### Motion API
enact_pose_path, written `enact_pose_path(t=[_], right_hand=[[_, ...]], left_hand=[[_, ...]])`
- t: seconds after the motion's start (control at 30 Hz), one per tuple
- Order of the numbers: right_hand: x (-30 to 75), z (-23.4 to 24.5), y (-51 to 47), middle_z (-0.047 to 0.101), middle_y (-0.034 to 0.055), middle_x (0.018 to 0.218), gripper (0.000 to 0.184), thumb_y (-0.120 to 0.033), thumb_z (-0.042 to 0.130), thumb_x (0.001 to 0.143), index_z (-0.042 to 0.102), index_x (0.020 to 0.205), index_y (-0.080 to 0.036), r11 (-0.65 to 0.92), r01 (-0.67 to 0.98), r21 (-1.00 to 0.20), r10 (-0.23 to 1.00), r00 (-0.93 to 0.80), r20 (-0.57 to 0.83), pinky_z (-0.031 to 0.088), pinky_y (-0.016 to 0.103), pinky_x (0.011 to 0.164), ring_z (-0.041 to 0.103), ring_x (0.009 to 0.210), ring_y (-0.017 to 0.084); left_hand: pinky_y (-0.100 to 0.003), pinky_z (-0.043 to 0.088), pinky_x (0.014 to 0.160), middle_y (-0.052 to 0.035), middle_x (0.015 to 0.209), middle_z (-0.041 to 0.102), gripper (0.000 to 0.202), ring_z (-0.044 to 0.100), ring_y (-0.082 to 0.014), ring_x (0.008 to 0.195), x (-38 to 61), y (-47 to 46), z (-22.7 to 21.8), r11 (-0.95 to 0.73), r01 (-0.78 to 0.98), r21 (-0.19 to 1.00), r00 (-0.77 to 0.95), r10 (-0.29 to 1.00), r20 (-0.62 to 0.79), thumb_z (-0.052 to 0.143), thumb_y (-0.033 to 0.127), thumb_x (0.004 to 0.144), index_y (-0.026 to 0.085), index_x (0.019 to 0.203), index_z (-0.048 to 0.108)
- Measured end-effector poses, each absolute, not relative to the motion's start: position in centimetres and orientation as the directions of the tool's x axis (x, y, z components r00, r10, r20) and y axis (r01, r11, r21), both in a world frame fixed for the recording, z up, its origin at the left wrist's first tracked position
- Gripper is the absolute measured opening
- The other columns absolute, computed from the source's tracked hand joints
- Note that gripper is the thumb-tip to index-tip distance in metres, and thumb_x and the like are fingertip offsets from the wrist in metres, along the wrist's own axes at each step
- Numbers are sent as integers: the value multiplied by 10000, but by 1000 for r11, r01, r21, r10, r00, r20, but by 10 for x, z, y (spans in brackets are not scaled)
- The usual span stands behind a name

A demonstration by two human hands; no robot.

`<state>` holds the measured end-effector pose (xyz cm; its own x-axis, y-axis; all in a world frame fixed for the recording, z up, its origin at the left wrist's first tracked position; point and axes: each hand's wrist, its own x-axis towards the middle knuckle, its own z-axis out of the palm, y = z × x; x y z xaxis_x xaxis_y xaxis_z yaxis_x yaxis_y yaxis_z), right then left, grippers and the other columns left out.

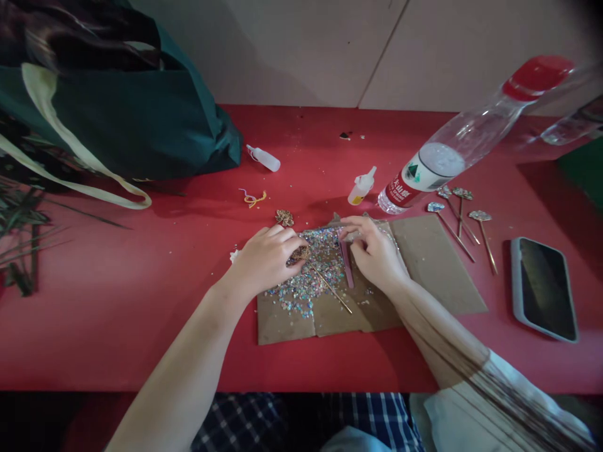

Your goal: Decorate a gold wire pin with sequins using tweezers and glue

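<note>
My left hand [268,254] is closed on a gold hairpin [330,289], pinching its ornate head between thumb and fingers. The pin's thin stem slants down to the right over a spread of iridescent flakes [294,292]. These flakes lie on a piece of brown cardboard [282,326]. At the far end of a flat pink strip [347,267] is my right hand [374,251], its fingers bent and thumb apart from the strip. One fingertip appears to touch the strip. Another gold ornament [284,218] rests just beyond my left hand.
Two small white squeeze bottles [264,159] [362,186] and a tilted-looking plastic bottle [424,166] stand or lie beyond the cardboard. Several flake-covered hairpins [485,235] and a phone [544,289] are at right. A green bag [117,119] occupies the far left.
</note>
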<state>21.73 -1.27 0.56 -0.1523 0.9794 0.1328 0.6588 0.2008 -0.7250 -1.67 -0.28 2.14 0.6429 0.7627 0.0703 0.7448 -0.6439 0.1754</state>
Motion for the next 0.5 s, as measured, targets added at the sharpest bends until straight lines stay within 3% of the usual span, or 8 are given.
enact_pose_path(t=[0.23, 0.43, 0.5], right_hand=[[219, -4, -11, 672, 13, 907, 365, -109, 415, 806, 532, 1132, -224, 183, 656, -732, 982, -155, 107, 466, 290, 753, 622, 806, 150], [211, 38, -31, 622, -3, 806, 171, -192, 448, 875, 587, 965, -237, 351, 430, -832, 936, -123, 331, 478, 267, 610, 583, 670, 122], [216, 64, -67, 626, -2, 855, 161, -186, 477, 887, 607, 924, -274, 361, 397, -844, 927, -51, 372, 506, 289, 655, 599, 733, 134]], left_hand=[[-329, 414, 857, -44, 1000, 636, 262, 540, -198, 955, -14, -4, 19, -666, 724, 179, 657, 745, 114, 513, 308, 875, 222, 1102, 612], [-334, 411, 833, -35, 991, 638, 249, 541, -201, 943, -13, -3, 19, -661, 730, 174, 654, 749, 102, 514, 299, 870, 239, 1089, 615], [-333, 408, 841, -31, 988, 638, 251, 540, -200, 951, -13, -3, 19, -661, 727, 186, 656, 749, 94, 519, 299, 867, 243, 1094, 610]])
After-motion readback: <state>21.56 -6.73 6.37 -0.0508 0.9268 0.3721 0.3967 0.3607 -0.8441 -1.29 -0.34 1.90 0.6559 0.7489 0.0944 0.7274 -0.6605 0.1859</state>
